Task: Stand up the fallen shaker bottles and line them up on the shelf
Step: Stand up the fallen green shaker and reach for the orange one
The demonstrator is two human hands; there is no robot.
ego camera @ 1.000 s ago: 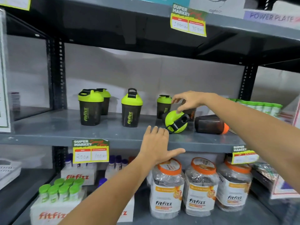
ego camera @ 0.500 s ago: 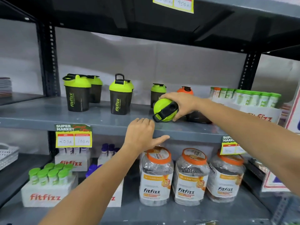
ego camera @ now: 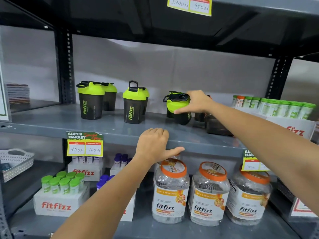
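My right hand [ego camera: 196, 102] grips the green lid of a dark shaker bottle [ego camera: 178, 107] and holds it nearly upright, tilted a little, just above the grey shelf [ego camera: 112, 128]. Another green-lidded shaker stands right behind it, mostly hidden. A dark shaker [ego camera: 218, 125] lies on its side to the right, partly hidden by my forearm. Two pairs of green-lidded shakers stand upright further left, one pair [ego camera: 90, 100] near the post and one [ego camera: 133, 105] mid-shelf. My left hand [ego camera: 153, 144] rests curled over the shelf's front edge, holding no bottle.
A white box [ego camera: 291, 125] topped with green-capped tubes fills the shelf's right end. Below stand three orange-lidded jars [ego camera: 170, 192], boxes of small tubes [ego camera: 60, 197] and a white basket [ego camera: 15, 161]. Yellow price tags [ego camera: 84, 144] hang on the shelf edge. Free shelf surface lies in front of the shakers.
My right hand took hold of the fallen green-lidded shaker, lifted it and turned it from lying on its side to nearly upright. My left hand settled onto the shelf edge.
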